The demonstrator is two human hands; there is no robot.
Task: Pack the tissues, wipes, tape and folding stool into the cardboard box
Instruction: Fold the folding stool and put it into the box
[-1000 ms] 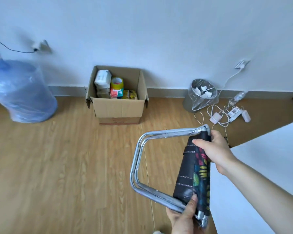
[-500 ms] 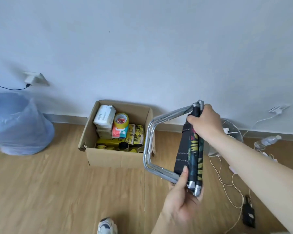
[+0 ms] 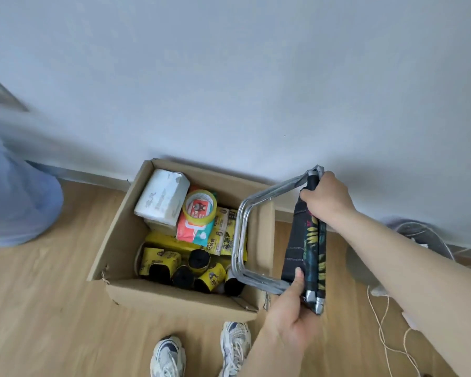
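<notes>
I hold the folded stool (image 3: 305, 243), chrome legs and dark leaf-print fabric, upright over the right edge of the open cardboard box (image 3: 174, 299). My right hand (image 3: 328, 202) grips its top end, and my left hand (image 3: 291, 311) grips its lower end. The chrome legs reach over the box's right side. Inside the box lie a white tissue pack (image 3: 161, 197), a yellow tape roll (image 3: 199, 206), a red and teal wipes pack (image 3: 192, 231) and several yellow and black rolls (image 3: 174, 268).
The box stands on a wooden floor against a white wall. A blue water jug (image 3: 17, 202) sits at the left, blurred. A bin (image 3: 419, 246) and white cables (image 3: 386, 333) lie at the right. My two sneakers (image 3: 201, 352) stand just in front of the box.
I have walked up to the box, which now lies right below me. The stool, held in both hands, has moved from in front of the box to over its right edge.
</notes>
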